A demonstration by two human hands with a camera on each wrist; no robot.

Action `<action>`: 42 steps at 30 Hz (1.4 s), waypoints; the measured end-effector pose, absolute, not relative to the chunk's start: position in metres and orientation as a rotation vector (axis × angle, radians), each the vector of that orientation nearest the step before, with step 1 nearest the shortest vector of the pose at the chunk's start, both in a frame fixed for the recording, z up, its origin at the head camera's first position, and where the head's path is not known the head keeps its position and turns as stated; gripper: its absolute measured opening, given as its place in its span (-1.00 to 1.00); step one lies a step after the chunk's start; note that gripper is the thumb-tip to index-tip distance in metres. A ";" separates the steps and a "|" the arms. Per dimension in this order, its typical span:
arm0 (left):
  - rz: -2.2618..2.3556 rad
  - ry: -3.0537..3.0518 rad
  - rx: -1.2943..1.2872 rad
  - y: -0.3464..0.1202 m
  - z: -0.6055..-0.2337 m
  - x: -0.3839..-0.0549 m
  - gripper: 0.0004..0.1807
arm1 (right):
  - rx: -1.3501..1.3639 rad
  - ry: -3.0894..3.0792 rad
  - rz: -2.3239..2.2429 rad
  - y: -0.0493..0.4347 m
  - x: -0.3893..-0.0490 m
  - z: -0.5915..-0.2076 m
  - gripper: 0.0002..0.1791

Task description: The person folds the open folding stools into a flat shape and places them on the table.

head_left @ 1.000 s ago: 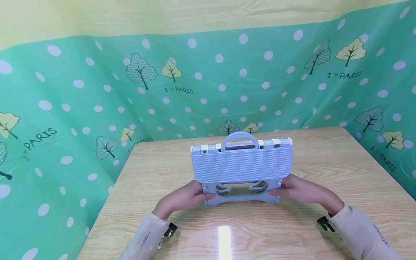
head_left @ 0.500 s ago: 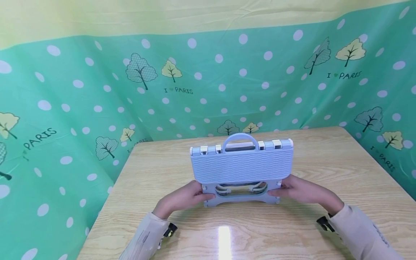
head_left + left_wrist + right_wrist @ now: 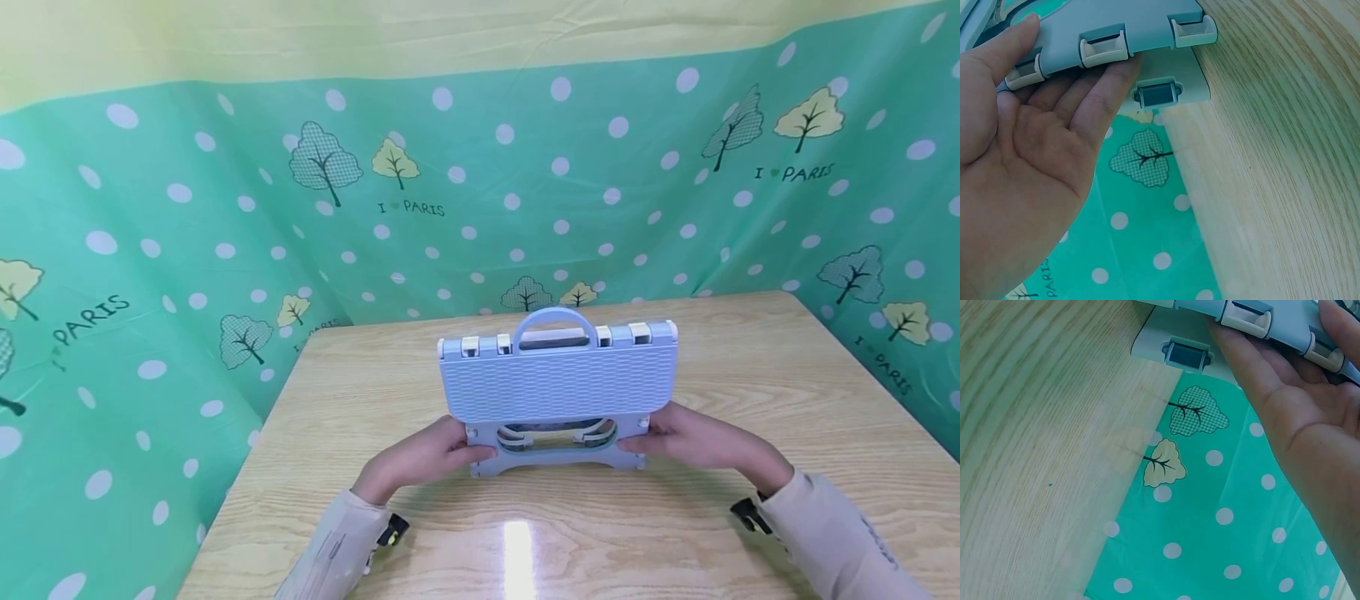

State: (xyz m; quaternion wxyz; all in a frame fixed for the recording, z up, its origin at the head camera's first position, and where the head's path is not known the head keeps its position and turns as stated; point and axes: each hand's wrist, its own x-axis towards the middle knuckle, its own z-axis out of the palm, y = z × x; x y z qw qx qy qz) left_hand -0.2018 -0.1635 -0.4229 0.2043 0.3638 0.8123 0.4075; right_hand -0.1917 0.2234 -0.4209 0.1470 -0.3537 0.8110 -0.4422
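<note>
A light blue plastic folding stool (image 3: 561,385) with a woven-pattern top panel stands on the table in the head view, part folded. Its arched carry handle (image 3: 557,313) points up, with white hinge pieces on either side. My left hand (image 3: 431,452) grips the left side of the lower leg panel (image 3: 558,457), thumb in front and fingers behind. On the other side, my right hand (image 3: 693,437) holds the same panel in the same manner. Both wrist views show fingers tucked under the stool's edge (image 3: 1129,28), beside white hinge clips (image 3: 1246,317). Some fingertips are hidden behind the plastic.
The wooden table (image 3: 375,367) extends around the stool on every side. A green dotted curtain (image 3: 465,200) with tree prints hangs behind and to the sides. Black straps (image 3: 393,530) circle both wrists over light sleeves.
The stool's handle and top edge have dipped very slightly. Both hands keep the same hold and place.
</note>
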 end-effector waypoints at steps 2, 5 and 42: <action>1.131 2.271 1.011 -0.164 -0.423 -0.202 -0.42 | -1.025 2.335 -1.273 0.223 -0.192 -0.421 -0.21; 1.125 2.276 1.003 -0.164 -0.423 -0.202 -0.42 | -1.033 2.344 -1.274 0.223 -0.192 -0.421 -0.19; 1.127 2.266 0.962 -0.164 -0.424 -0.201 -0.43 | -1.014 2.313 -1.297 0.224 -0.193 -0.421 -0.18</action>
